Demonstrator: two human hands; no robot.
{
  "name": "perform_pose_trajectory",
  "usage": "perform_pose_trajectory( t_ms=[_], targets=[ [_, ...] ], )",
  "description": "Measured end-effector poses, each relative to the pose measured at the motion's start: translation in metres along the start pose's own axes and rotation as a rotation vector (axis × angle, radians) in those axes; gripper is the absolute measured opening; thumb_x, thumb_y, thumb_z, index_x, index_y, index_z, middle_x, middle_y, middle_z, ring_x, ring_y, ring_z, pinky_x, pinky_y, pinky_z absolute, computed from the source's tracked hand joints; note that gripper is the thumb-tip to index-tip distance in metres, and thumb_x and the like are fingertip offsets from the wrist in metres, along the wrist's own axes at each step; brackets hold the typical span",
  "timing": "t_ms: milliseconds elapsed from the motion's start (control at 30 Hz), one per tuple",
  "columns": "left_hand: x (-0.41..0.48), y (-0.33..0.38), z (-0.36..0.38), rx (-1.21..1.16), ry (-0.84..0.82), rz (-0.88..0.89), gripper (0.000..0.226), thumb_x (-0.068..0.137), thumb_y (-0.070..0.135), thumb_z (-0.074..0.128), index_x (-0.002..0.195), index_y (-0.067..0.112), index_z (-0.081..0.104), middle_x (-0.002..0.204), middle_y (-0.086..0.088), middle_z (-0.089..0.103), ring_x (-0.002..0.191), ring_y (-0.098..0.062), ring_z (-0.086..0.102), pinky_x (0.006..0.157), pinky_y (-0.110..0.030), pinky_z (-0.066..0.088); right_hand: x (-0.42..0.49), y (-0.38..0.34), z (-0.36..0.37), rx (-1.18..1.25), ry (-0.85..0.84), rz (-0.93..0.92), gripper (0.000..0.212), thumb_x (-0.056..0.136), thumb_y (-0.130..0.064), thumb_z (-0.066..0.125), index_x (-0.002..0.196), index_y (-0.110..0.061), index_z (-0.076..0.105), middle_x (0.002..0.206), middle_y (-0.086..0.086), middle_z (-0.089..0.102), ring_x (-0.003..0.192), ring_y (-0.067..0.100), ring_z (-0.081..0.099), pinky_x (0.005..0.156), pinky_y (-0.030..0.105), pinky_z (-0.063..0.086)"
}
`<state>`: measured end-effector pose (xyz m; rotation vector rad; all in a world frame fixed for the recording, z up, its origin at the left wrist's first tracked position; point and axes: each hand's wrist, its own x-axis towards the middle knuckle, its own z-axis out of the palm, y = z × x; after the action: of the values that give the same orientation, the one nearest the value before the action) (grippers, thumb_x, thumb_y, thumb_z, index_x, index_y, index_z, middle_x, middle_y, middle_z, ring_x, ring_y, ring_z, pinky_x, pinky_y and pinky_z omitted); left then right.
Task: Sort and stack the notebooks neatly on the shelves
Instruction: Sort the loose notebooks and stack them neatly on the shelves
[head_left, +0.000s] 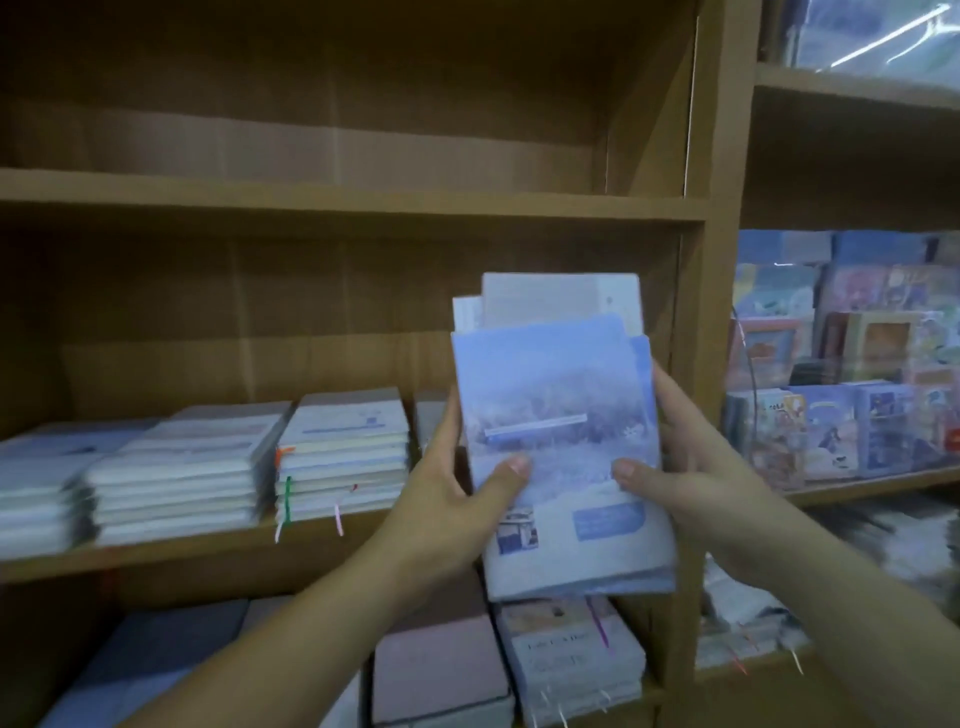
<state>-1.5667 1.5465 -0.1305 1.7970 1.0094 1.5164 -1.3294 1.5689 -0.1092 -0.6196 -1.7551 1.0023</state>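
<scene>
Pale-blue notebooks (558, 436), uneven, upright bundle

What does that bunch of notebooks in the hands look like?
The bunch of notebooks is held upright, slightly fanned, in front of the middle shelf. The front cover is pale blue with a blurry, snowy-looking picture and a white strip. Lower down are a small photo and a blue label. Paler covers stick up unevenly behind it. The left hand grips the left edge and the right hand the right edge, thumbs pressing on the front.
</scene>
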Motion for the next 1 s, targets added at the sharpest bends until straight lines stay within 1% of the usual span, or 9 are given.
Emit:
perform_pose_trajectory(
  t_ms=[200, 367, 467, 600, 667, 767, 867, 933, 1000],
  targets=[
    [-0.102, -0.045, -0.040, 0.235, 0.005, -0.040, 0.076, 0.094, 0.031, 0.070, 0.153, 0.046, 0.024, 0.148, 0.015, 0.050, 0.138, -0.007, 0.048, 0.111, -0.042, 0.047, -0.059, 0.065, 0.082, -0.129, -0.057, 0.058, 0.105, 0.090, -0.001, 0.066, 0.155, -0.052, 0.002, 0.154, -0.009, 0.041, 0.139, 0.016, 0.047, 0.104, 0.058, 0.048],
    [-0.175, -0.080, -0.038, 0.258, 0.048, -0.141, 0.078, 0.097, 0.031, 0.065, 0.158, 0.038, 0.016, 0.148, 0.023, 0.046, 0.138, 0.002, 0.044, 0.114, -0.032, 0.043, -0.114, 0.102, 0.125, -0.186, -0.075, 0.112, 0.108, 0.092, -0.006, 0.061, 0.151, -0.056, -0.015, 0.161, -0.023, 0.018, 0.146, 0.003, 0.031, 0.116, 0.051, 0.038],
    [-0.197, -0.091, -0.039, 0.248, 0.028, -0.190, 0.075, 0.096, 0.043, 0.062, 0.155, 0.043, 0.016, 0.146, 0.025, 0.046, 0.137, 0.004, 0.043, 0.116, -0.032, 0.041, -0.139, 0.112, 0.140, -0.169, -0.067, 0.146, 0.111, 0.089, -0.010, 0.063, 0.145, -0.066, -0.014, 0.158, -0.025, 0.020, 0.144, 0.002, 0.034, 0.115, 0.047, 0.040],
    [-0.218, -0.104, -0.032, 0.240, -0.008, -0.205, 0.091, 0.096, 0.049, 0.058, 0.161, 0.036, -0.005, 0.159, 0.032, 0.025, 0.146, 0.011, 0.023, 0.121, -0.019, 0.023, -0.167, 0.132, 0.154, -0.234, -0.023, 0.199, 0.116, 0.082, -0.019, 0.069, 0.145, -0.065, -0.016, 0.159, -0.029, 0.017, 0.147, 0.001, 0.027, 0.121, 0.047, 0.032],
    [-0.224, -0.114, -0.028, 0.243, -0.027, -0.211, 0.094, 0.097, 0.050, 0.056, 0.158, 0.040, -0.016, 0.161, 0.036, 0.012, 0.147, 0.014, 0.014, 0.118, -0.013, 0.018, -0.176, 0.144, 0.159, -0.297, 0.011, 0.195, 0.114, 0.081, -0.036, 0.074, 0.146, -0.063, -0.016, 0.157, -0.038, 0.011, 0.148, -0.004, 0.020, 0.123, 0.039, 0.027],
    [-0.237, -0.130, -0.022, 0.287, -0.005, -0.235, 0.105, 0.097, 0.043, 0.062, 0.154, 0.037, -0.026, 0.157, 0.045, -0.006, 0.145, 0.021, 0.004, 0.110, 0.001, 0.011, -0.182, 0.154, 0.168, -0.415, 0.037, 0.172, 0.099, 0.083, -0.058, 0.063, 0.146, -0.064, -0.013, 0.156, -0.042, 0.006, 0.146, -0.012, 0.014, 0.121, 0.018, 0.021],
    [-0.242, -0.137, -0.019, 0.271, -0.005, -0.282, 0.111, 0.096, 0.036, 0.066, 0.151, 0.041, -0.030, 0.160, 0.038, 0.003, 0.136, 0.027, 0.019, 0.104, 0.001, 0.028, -0.178, 0.156, 0.169, -0.373, 0.035, 0.225, 0.094, 0.088, -0.044, 0.060, 0.152, -0.054, -0.008, 0.162, -0.025, 0.013, 0.147, -0.008, 0.020, 0.121, 0.022, 0.025],
    [-0.231, -0.131, -0.020, 0.287, -0.013, -0.269, 0.110, 0.096, 0.036, 0.066, 0.152, 0.041, -0.029, 0.160, 0.032, 0.007, 0.128, 0.032, 0.024, 0.102, -0.002, 0.033, -0.170, 0.151, 0.165, -0.306, 0.049, 0.253, 0.093, 0.093, -0.029, 0.064, 0.151, -0.050, -0.004, 0.160, -0.024, 0.020, 0.142, -0.012, 0.027, 0.118, 0.021, 0.032],
    [-0.214, -0.122, -0.020, 0.306, -0.019, -0.207, 0.108, 0.094, 0.045, 0.065, 0.151, 0.049, -0.025, 0.159, 0.028, 0.020, 0.136, 0.017, 0.031, 0.113, -0.020, 0.036, -0.160, 0.143, 0.155, -0.242, 0.065, 0.259, 0.092, 0.095, -0.012, 0.064, 0.151, -0.049, 0.000, 0.151, -0.024, 0.032, 0.129, -0.016, 0.041, 0.100, 0.013, 0.045]
  ],
)
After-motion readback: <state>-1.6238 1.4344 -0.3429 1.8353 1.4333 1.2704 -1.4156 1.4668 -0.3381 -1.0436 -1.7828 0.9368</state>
